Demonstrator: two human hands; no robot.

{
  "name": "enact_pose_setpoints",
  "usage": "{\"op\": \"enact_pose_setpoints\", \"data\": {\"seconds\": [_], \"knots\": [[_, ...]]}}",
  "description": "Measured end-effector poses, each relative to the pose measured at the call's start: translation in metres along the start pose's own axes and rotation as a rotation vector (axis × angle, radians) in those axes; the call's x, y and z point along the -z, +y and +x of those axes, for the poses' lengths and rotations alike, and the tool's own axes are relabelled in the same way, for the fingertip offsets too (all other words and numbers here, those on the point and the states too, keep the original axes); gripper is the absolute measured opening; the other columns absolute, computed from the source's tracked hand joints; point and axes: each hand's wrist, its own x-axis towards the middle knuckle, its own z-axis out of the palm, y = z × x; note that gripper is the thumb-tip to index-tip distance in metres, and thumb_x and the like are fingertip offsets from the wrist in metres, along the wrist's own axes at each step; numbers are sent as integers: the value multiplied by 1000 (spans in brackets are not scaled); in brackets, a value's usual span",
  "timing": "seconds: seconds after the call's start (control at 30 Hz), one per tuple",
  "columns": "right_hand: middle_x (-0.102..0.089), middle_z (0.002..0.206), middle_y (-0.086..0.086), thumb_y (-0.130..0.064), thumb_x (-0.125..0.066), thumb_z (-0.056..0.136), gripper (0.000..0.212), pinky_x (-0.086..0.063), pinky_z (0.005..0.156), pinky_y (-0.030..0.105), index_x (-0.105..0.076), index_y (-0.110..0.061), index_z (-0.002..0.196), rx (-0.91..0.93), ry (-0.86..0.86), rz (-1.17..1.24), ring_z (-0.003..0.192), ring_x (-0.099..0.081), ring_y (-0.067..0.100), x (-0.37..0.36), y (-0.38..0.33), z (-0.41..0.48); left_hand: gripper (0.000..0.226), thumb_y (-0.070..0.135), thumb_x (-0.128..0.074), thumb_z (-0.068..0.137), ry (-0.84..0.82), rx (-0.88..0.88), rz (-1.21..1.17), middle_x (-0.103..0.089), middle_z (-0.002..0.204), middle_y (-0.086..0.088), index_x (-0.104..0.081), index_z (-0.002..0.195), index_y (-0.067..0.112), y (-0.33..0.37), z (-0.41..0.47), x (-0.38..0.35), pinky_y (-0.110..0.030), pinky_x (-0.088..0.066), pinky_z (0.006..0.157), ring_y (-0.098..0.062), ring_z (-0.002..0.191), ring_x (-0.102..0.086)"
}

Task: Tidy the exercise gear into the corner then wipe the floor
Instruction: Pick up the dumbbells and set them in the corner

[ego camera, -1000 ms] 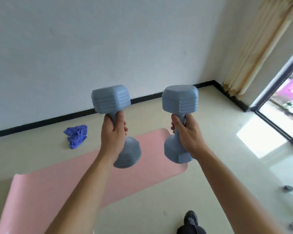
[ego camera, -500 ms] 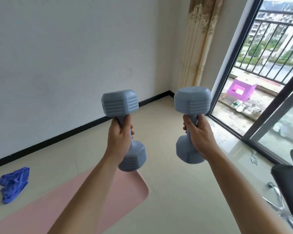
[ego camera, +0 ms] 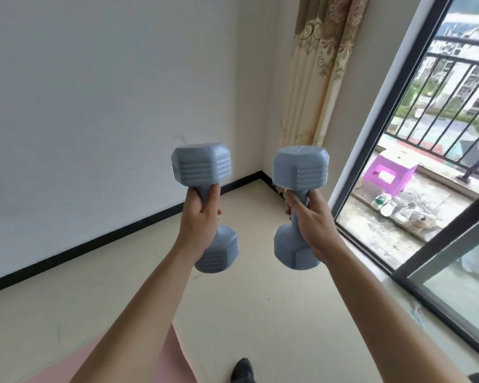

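I hold two grey-blue dumbbells upright in front of me, side by side and apart. My left hand (ego camera: 201,217) is shut around the handle of the left dumbbell (ego camera: 202,167). My right hand (ego camera: 313,219) grips the handle of the right dumbbell (ego camera: 300,168). Behind them lies the room corner (ego camera: 260,174), where the white wall meets the curtain side. Only the end of the pink exercise mat (ego camera: 174,355) shows at the bottom, partly hidden by my left forearm.
A patterned beige curtain (ego camera: 318,78) hangs right of the corner. A dark-framed sliding glass door (ego camera: 379,167) runs along the right; a purple stool (ego camera: 390,174) and shoes (ego camera: 393,208) sit on the balcony outside. My dark shoe (ego camera: 242,370) is at the bottom edge.
My view has swung right and up toward the corner. The blue cloth and most of the pink mat have left the frame. Both hands still hold the dumbbells.
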Motion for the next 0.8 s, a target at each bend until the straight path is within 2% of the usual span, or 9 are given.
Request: {"op": "enact_pose_setpoints", "data": {"seconds": [0.13,0.23,0.4,0.57,0.67,0.8], "knots": [[-59,86,4,-30,-58,100,24,-47,75,32,-56,-6,101,-36,-10,-18,73,-57,9,15,7,108,37,44,-51,98,11,46,22,-54,80,-2,-49,102,7,-5,100,-50,-32,-48,74,-12,71,-54],[-56,84,4,-30,-57,101,27,-45,72,29,-55,-3,102,-53,-8,-4,73,-55,9,28,10,178,35,45,-51,98,14,75,36,-54,82,0,-49,101,10,-7,168,-83,-29,-49,73,-12,73,-56],[-57,82,3,-31,-58,100,30,-45,70,31,-54,-2,103,-91,-40,74,74,-54,12,36,40,314,27,42,-51,99,35,121,40,-53,86,0,-48,99,15,-37,273,-145,-26,-48,71,-12,75,-53],[-58,83,1,-31,-58,100,17,-45,70,26,-55,-18,90,-133,-178,111,75,-55,12,36,74,454,28,42,-52,98,144,230,67,-54,87,0,-49,99,14,-70,372,-210,-25,-48,69,-13,76,-54],[-56,81,4,-31,-59,99,21,-44,70,27,-53,-14,88,-156,-283,71,74,-53,14,31,88,530,30,40,-51,99,196,272,111,-53,82,-1,-50,99,10,-79,422,-233,-23,-47,65,-14,75,-54],[-55,82,5,-32,-60,98,22,-44,70,28,-51,-14,88,-237,-367,34,73,-53,14,10,98,609,34,40,-50,99,271,347,143,-52,80,-2,-49,100,6,-95,479,-242,-32,-47,72,-15,74,-53]]}}
